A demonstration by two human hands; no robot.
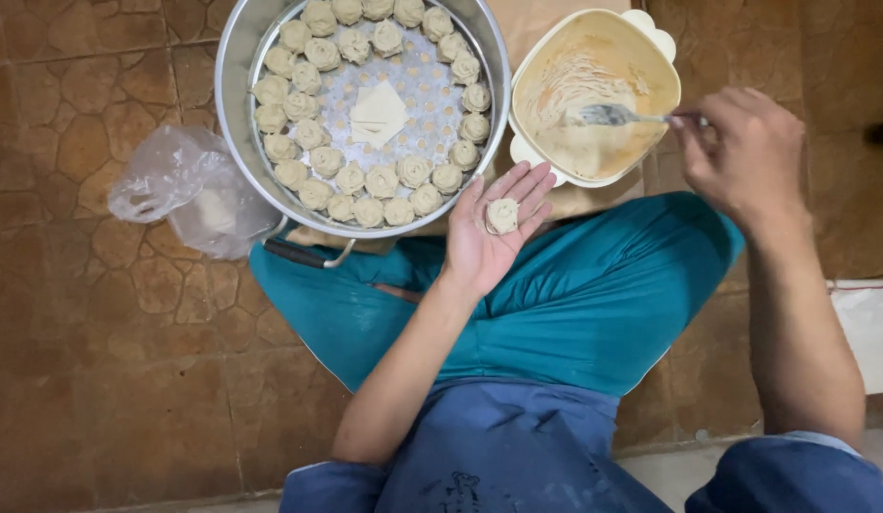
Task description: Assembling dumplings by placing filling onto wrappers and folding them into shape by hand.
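**A dumpling in your left palm, a fork in your right hand**

Far to your left, a crumpled clear plastic bag lies on the brown tiled floor. It sits just beside the big round metal steamer pot.

Inside the pot is a flat tray with little holes. Small folded dumplings sit in rings around the edge of the tray, close together, many of them touching. In the middle of the tray lies a little stack of square dough wrappers (they look thin and pale). A dark handle sticks out from the pot's near side.

Next comes your left hand. It is open, palm up, with the fingers spread out flat. One dumpling rests on your palm near the fingers. Your hand is just below the rim of the pot, above your teal-covered lap.

To the right of the pot is a cream bowl with a light brown filling smeared on the inside. A metal fork lies with its prongs in the filling.

Last is your right hand. Its fingers are pinched tight on the end of the fork's handle, just past the bowl's right edge. Your two hands are well apart.

At the far right edge, something white lies on the floor; you cannot tell what it is.
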